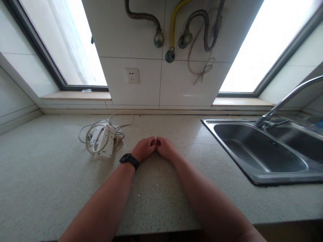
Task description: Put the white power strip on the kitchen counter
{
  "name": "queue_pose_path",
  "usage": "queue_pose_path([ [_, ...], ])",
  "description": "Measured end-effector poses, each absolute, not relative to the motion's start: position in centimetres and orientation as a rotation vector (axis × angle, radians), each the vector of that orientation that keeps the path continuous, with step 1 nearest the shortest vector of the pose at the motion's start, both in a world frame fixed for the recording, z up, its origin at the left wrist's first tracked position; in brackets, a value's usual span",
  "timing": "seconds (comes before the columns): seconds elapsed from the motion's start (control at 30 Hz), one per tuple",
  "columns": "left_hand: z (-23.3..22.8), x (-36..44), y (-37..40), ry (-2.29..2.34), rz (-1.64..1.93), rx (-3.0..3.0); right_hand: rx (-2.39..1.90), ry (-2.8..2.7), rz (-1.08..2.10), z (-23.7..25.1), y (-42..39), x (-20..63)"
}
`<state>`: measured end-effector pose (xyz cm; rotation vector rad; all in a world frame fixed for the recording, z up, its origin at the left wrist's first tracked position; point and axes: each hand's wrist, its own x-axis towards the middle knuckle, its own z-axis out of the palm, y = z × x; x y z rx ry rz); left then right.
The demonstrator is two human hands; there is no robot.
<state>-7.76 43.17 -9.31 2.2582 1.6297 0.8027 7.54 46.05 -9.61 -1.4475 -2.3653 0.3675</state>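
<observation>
Pale speckled countertop (156, 208): forearms extend forward above it, converging. Left hand (143, 149) and right hand (167, 148) sit close together, fingers curled inward; held contents cannot be determined. White power strip (108, 147), cord-looped, lies left of left hand, long axis pointing away, far end angled slightly right.

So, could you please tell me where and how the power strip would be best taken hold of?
I'd grip the power strip by its near end, bringing the left hand in from the right: that end seems to jut clear of the coils, while loops of cord cross farther back.
</observation>
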Motion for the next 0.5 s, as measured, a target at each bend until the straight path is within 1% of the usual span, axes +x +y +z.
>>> queue_pose_path([
  [0.5,-9.69,-7.93,43.37,1.608,0.835,2.278,-1.421,-2.353,0.382,-9.75,46.18,7.61],
])
